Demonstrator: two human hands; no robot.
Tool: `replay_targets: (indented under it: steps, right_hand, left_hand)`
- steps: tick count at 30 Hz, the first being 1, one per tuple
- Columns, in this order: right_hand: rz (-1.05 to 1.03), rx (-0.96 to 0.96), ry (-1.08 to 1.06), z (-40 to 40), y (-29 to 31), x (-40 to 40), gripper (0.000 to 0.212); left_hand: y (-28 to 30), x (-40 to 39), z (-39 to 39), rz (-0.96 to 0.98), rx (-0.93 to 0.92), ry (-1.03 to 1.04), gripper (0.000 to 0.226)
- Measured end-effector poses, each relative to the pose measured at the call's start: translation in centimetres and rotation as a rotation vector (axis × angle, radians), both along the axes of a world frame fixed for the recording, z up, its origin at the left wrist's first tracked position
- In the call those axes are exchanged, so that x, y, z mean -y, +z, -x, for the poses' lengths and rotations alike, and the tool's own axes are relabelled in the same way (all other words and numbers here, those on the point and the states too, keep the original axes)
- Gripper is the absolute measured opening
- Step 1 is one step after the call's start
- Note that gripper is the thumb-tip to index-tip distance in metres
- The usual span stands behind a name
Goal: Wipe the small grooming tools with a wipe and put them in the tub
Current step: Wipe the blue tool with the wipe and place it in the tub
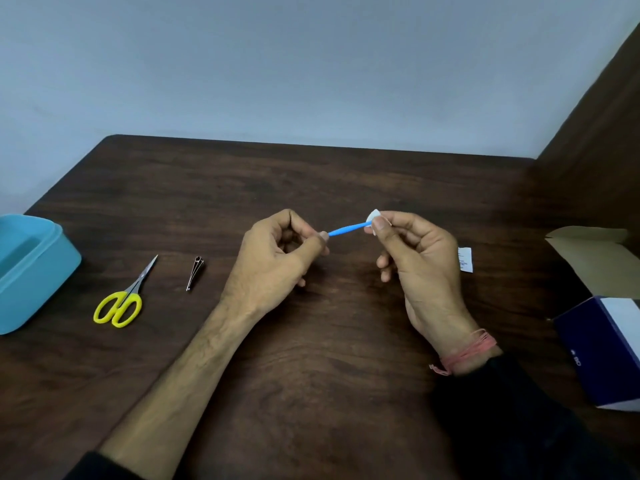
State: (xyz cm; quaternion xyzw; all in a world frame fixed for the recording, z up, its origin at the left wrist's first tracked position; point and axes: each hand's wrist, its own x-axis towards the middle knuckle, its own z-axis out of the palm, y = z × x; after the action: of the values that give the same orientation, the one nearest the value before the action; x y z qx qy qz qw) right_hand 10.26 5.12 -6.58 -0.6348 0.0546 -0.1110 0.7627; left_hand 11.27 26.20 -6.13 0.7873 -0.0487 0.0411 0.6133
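A thin blue grooming tool is held level above the middle of the dark wooden table. My left hand pinches its left end between thumb and fingers. My right hand pinches a small white wipe folded round the tool's right end. Small scissors with yellow handles and a metal nail clipper lie on the table to the left. The open light-blue tub stands at the far left edge.
A torn white wipe sachet lies just right of my right hand. An open dark-blue and white cardboard box with a raised brown flap sits at the right edge. A wall runs behind the table.
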Motion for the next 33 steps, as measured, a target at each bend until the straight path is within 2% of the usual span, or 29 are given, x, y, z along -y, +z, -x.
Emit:
replay_targets:
  steps: [3, 8, 15, 21, 33]
  right_hand:
    - [0.006, -0.012, 0.007, -0.01, -0.04, 0.00, 0.014]
    - [0.009, -0.004, 0.006, -0.03, -0.10, 0.09, 0.015]
    - [-0.113, -0.039, 0.060, 0.05, 0.73, 0.35, 0.021]
    - [-0.051, 0.013, 0.081, 0.13, 0.40, 0.22, 0.020]
    - [-0.053, -0.002, 0.074, -0.09, 0.15, 0.25, 0.014]
  left_hand:
    - [0.04, 0.12, 0.29, -0.086, 0.053, -0.061, 0.004]
    - [0.14, 0.47, 0.74, -0.218, 0.128, -0.101, 0.007]
    - [0.63, 0.67, 0.86, -0.189, 0.120, -0.066, 0.010]
    - [0.84, 0.73, 0.97, -0.183, 0.118, -0.089, 0.011]
    - [0.33, 0.24, 0.90, -0.266, 0.085, -0.164, 0.014]
